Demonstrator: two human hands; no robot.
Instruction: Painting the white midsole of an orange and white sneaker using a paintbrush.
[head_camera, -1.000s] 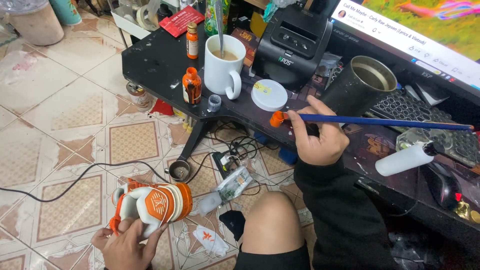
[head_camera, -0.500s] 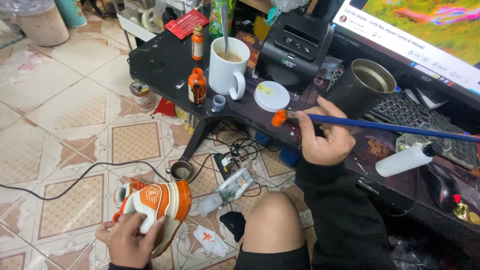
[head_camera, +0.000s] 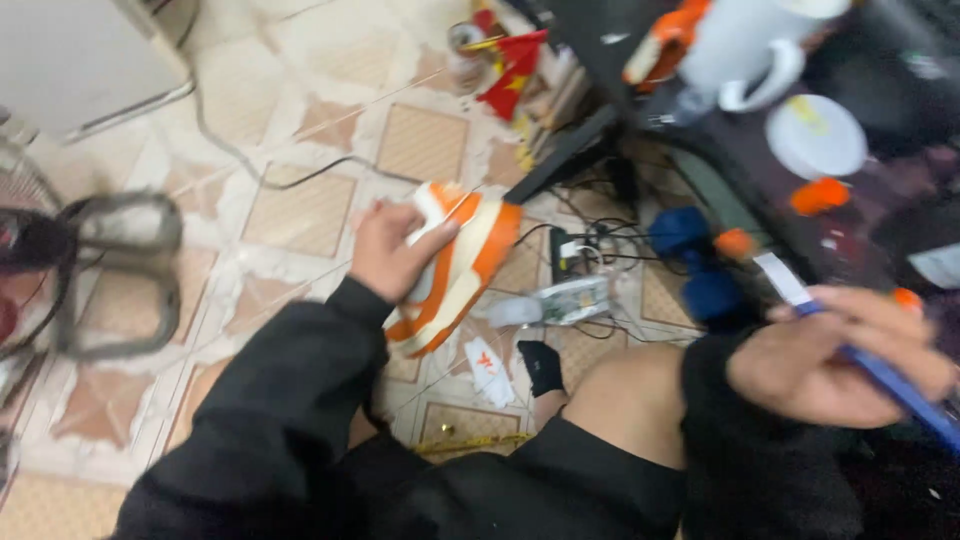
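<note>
Over tiled floor, hands hold sneaker and brush

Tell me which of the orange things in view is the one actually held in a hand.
The orange and white sneaker, gripped by the left hand above the tiled floor. The small orange caps lie untouched on the dark table.

Head view, motion-blurred. Left hand grips an orange-and-white sneaker, held tilted above the tiled floor. Right hand is closed around a blue brush handle near the black desk. White mug and round white lid sit on the desk. Black sleeves on both arms.
</note>
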